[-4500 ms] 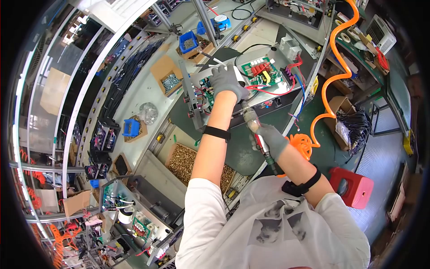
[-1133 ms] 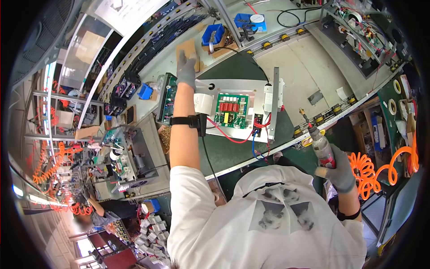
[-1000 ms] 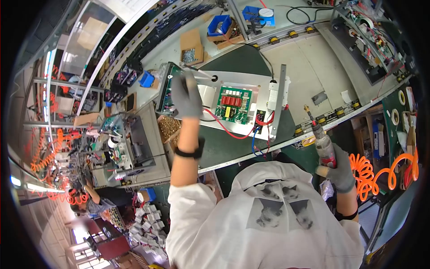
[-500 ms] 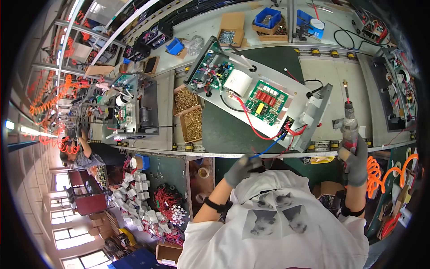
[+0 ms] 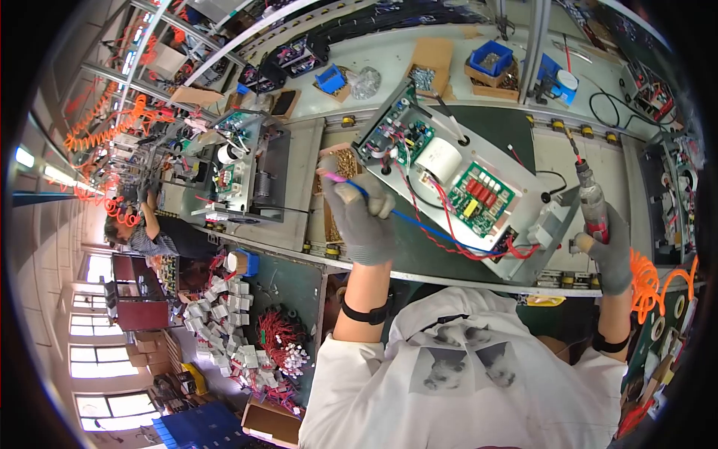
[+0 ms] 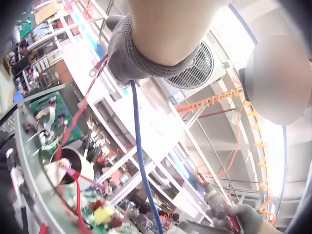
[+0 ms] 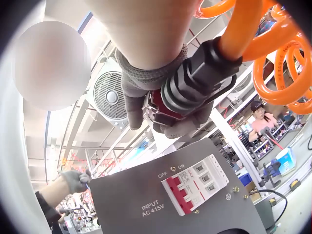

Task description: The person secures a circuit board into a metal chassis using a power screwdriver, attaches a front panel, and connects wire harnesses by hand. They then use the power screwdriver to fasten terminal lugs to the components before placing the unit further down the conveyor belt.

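Observation:
In the head view my gloved left hand (image 5: 363, 224) pinches the end of a blue wire (image 5: 419, 223), held up left of an open electrical chassis (image 5: 516, 178). The wire runs back to the chassis's near right corner. A twisted red wire (image 6: 84, 105) with a ring terminal shows beside this hand in the left wrist view. My gloved right hand (image 5: 615, 251) grips an air screwdriver (image 5: 591, 196), bit pointing away from me, right of the chassis. In the chassis sit a green circuit board (image 5: 479, 200) and a white cylinder (image 5: 439, 159). Its end panel (image 7: 126, 195) carries a breaker switch (image 7: 195, 184).
An orange coiled hose (image 5: 647, 288) hangs by the right hand. Boxes of brass fasteners (image 5: 345, 163) lie left of the chassis, partly behind the left hand. Blue bins (image 5: 491, 58) and a carton of screws (image 5: 432, 63) stand at the back. Another person (image 5: 161, 232) works far left.
My left hand left the chassis, reached to its near corner and now lifts the blue wire leftward. The chassis has been turned askew. The screwdriver has moved from the chassis out to the right.

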The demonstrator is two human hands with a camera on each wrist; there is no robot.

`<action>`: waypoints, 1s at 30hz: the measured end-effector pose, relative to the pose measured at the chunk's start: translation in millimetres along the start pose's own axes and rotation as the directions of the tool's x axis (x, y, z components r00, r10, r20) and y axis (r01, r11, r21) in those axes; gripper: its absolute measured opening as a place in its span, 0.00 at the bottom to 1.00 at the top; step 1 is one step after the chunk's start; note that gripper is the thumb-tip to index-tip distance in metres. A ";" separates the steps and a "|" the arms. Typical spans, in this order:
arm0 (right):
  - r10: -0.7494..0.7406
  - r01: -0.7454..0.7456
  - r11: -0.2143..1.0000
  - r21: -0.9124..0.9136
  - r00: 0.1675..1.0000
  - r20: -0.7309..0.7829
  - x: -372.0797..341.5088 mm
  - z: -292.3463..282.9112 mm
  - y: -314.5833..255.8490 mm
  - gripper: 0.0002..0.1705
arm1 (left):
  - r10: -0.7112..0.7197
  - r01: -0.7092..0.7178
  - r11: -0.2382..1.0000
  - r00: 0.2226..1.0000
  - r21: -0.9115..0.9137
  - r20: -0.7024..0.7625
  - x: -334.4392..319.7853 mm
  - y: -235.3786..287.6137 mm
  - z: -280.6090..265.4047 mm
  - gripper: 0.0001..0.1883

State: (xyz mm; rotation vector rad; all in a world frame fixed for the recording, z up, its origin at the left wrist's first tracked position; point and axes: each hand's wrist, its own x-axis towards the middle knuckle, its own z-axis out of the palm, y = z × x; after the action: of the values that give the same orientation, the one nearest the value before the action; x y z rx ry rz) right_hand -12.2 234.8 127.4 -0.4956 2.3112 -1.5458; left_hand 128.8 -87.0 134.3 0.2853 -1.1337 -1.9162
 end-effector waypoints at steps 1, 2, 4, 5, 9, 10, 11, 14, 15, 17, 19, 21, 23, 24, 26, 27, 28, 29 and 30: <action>0.038 -0.038 0.999 -0.023 0.999 0.034 6.6 -1.1 -6.5 0.24 | -0.020 0.009 0.992 0.996 0.129 0.082 4.9 -1.0 1.8 0.22; 0.080 -0.077 0.996 -0.047 0.995 0.062 12.9 -2.0 -11.6 0.27 | -0.052 0.009 0.967 0.985 0.256 0.162 8.6 -2.5 2.8 0.24; 0.029 -0.028 1.000 -0.009 0.998 0.049 26.8 -3.2 -14.9 0.27 | -0.050 -0.007 0.951 0.983 0.310 0.176 14.2 -7.6 3.9 0.23; -0.047 0.049 0.998 -0.045 0.998 0.041 34.2 -3.7 -14.1 0.27 | -0.095 -0.010 0.879 0.976 0.476 0.197 16.8 -8.1 8.1 0.21; -0.170 0.187 0.966 -0.180 0.980 0.107 67.4 -6.2 -13.3 0.28 | -0.123 -0.167 0.554 0.952 0.815 0.279 28.9 -16.2 14.0 0.16; -0.157 0.174 0.966 -0.190 0.982 0.101 75.9 -7.5 -16.7 0.28 | -0.083 -0.300 0.347 0.934 0.888 0.348 30.4 -23.2 15.3 0.15; -0.198 0.245 0.929 -0.279 0.963 0.184 85.1 -6.9 -20.9 0.28 | 0.089 -0.482 0.077 0.875 0.873 0.475 29.0 -38.3 15.0 0.10; -0.171 0.313 0.853 -0.417 0.924 0.343 113.3 -1.5 -25.6 0.30 | 0.082 -0.636 -0.403 0.691 0.658 0.718 23.0 -76.1 16.7 0.09; -0.122 0.326 0.819 -0.472 0.903 0.412 121.7 1.3 -25.3 0.32 | 0.150 -0.681 -0.407 0.607 0.608 0.780 27.9 -94.8 11.1 0.10; 0.031 0.284 0.787 -0.547 0.868 0.495 134.7 10.1 -31.4 0.35 | 0.061 -0.686 -0.438 0.622 0.580 0.781 26.7 -113.5 5.9 0.12; 0.045 0.321 0.746 -0.583 0.850 0.525 147.4 11.5 -26.3 0.36 | 0.052 -0.691 -0.439 0.618 0.574 0.784 30.1 -125.5 5.4 0.13; 0.059 0.368 0.700 -0.611 0.824 0.564 158.1 13.0 -22.4 0.37 | 0.009 -0.719 -0.483 0.567 0.500 0.824 33.6 -127.4 5.4 0.14; 0.077 0.421 0.639 -0.644 0.798 0.598 166.7 13.7 -22.8 0.37 | -0.025 -0.742 -0.467 0.554 0.480 0.832 38.3 -128.3 5.5 0.15; 0.084 0.420 0.642 -0.641 0.792 0.604 171.2 14.5 -23.8 0.37 | -0.048 -0.768 -0.451 0.530 0.455 0.847 41.2 -128.3 5.9 0.16; 0.106 0.453 0.598 -0.661 0.772 0.626 176.8 16.3 -24.6 0.37 | -0.096 -0.774 -0.462 0.528 0.432 0.844 44.9 -124.6 9.3 0.17; 0.119 0.450 0.601 -0.661 0.767 0.630 177.9 16.9 -23.4 0.37 | -0.132 -0.782 -0.474 0.517 0.404 0.846 45.6 -123.8 10.1 0.18; 0.114 0.462 0.602 -0.651 0.758 0.643 179.2 16.8 -22.8 0.36 | -0.135 -0.783 -0.467 0.522 0.410 0.842 46.8 -124.4 9.5 0.18; 0.106 0.473 0.604 -0.641 0.749 0.654 180.2 16.9 -22.4 0.36 | -0.148 -0.800 -0.456 0.500 0.390 0.853 48.6 -124.8 8.8 0.18; 0.112 0.470 0.605 -0.643 0.749 0.653 180.5 17.6 -21.9 0.36 | -0.162 -0.817 -0.445 0.476 0.367 0.864 49.2 -125.1 8.5 0.18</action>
State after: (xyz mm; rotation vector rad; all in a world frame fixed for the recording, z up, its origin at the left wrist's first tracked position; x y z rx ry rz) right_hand -162.7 131.2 129.1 -1.2963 2.2402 -0.1585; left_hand 24.2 -93.6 49.8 -0.1528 -2.5975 0.4297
